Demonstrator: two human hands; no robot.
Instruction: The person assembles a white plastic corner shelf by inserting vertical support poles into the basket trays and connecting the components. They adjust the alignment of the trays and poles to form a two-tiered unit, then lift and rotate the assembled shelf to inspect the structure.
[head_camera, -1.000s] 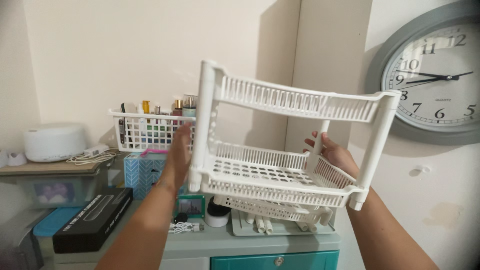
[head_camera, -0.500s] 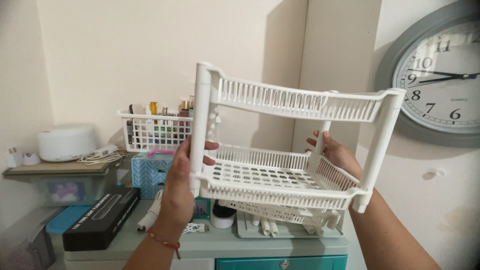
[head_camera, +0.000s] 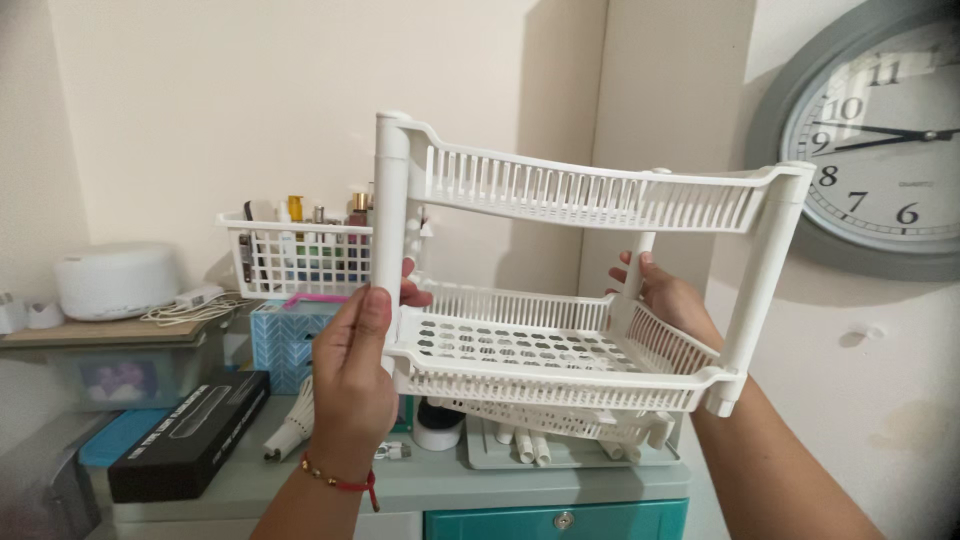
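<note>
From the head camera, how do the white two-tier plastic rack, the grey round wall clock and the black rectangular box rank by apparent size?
1. White two-tier plastic rack, though it is nearest the camera.
2. Grey round wall clock, partly cropped.
3. Black rectangular box.

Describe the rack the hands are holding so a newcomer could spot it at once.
Start at the grey wall clock on the right; just left of it, lifted above the cabinet, is the rack. The left hand grips its front left post, the right hand a rear post. Unlike the white basket of bottles behind, it has two slotted tiers on posts and holds nothing.
</note>
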